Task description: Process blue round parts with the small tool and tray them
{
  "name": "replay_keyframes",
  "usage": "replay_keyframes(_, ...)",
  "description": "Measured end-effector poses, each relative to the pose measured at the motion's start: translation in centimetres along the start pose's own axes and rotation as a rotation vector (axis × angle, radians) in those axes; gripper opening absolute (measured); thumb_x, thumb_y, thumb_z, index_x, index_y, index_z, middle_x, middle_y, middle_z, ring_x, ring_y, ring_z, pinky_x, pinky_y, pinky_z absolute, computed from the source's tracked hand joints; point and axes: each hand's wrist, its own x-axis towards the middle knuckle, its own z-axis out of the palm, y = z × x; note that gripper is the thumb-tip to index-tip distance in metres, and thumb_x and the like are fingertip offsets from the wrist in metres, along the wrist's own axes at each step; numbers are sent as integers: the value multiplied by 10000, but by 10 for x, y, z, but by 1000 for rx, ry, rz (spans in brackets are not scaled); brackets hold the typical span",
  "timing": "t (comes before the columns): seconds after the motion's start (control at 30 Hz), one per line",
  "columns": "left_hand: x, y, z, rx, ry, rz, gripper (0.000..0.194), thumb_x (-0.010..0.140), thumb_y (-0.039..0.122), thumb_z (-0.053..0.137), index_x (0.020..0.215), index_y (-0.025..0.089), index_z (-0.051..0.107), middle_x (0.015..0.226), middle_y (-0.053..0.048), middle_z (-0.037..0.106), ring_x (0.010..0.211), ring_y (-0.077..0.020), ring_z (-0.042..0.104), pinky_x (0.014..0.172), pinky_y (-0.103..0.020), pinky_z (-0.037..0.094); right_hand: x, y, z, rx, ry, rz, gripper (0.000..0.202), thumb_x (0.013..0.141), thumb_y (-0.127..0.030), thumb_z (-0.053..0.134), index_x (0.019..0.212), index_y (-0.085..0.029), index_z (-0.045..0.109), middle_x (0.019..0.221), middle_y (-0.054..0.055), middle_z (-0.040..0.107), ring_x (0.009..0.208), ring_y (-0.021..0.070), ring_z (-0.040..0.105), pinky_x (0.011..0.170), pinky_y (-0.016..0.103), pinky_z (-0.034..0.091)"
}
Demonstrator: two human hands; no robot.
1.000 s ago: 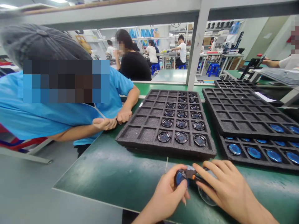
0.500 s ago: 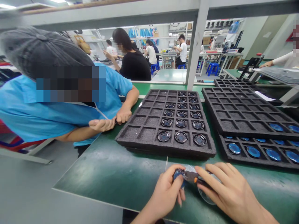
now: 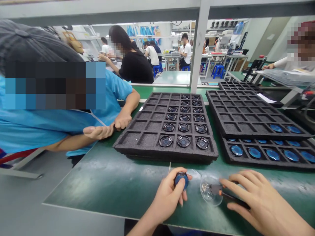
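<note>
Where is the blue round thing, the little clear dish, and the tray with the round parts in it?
blue round thing (image 3: pixel 181 179), head view, on its blue top.
clear dish (image 3: pixel 209 194), head view, on its see-through bottom.
black foam tray (image 3: pixel 145 139), head view, on a bare front pocket.

Hidden and cut-off parts
The right hand covers most of a dark tool; the left hand hides the blue part's underside.

Blue round part, black foam tray — green table
</note>
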Motion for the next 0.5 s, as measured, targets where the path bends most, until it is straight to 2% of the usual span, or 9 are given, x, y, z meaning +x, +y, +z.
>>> replay_keyframes(0.1, -1, 0, 0, 17, -6, 6, 531, 938, 605, 692, 1219, 166, 589, 1114, -123, 747, 548, -94, 624, 471, -216, 474, 3, -2, -3, 45, -15, 3, 331, 1138, -292, 406, 1317, -262, 683, 1145, 63, 664, 1078, 280, 603, 1131, 530, 334)
replay_keyframes(0.17, -2, 0, 0, 24, -15, 11, 534, 941, 616, 688, 1218, 171, 590, 1119, -123, 743, 547, -94, 621, 477, -221, 478, 10, -5, -6, 64, -6, -10, 345, 1142, -271, 403, 1358, -243, 671, 1169, 73, 649, 1107, 280, 586, 1169, 526, 286)
replay_keyframes(0.3, -4, -2, 1, 18, -55, 29, 560, 948, 654, 677, 1234, 182, 583, 1105, -117, 738, 572, -112, 641, 508, -237, 501, 33, -21, -5, 132, 66, -12, 344, 1172, -385, 415, 1346, -244, 676, 1147, 62, 651, 1047, 261, 570, 1012, 422, 378)
replay_keyframes(0.37, -4, -3, 1, 36, -74, 35, 585, 960, 668, 659, 1269, 179, 571, 954, -82, 744, 579, -133, 645, 533, -247, 513, 45, -32, 2, 167, 106, 3, 375, 1180, -431, 391, 1328, -241, 679, 1125, 54, 660, 1010, 253, 566, 927, 395, 392)
replay_keyframes(0.43, -5, -4, 0, 58, -84, 30, 614, 971, 678, 640, 1297, 165, 557, 774, -36, 712, 568, -151, 639, 550, -255, 517, 53, -40, 11, 168, 121, -1, 387, 1182, -429, 377, 1317, -238, 685, 1108, 56, 670, 997, 260, 566, 904, 403, 386)
replay_keyframes(0.5, -5, -4, 0, 75, -92, 20, 625, 978, 683, 622, 1301, 153, 553, 688, -14, 684, 546, -152, 623, 557, -258, 513, 57, -43, 20, 142, 127, 2, 374, 1175, -415, 396, 1306, -236, 697, 1100, 65, 681, 996, 277, 569, 897, 422, 378)
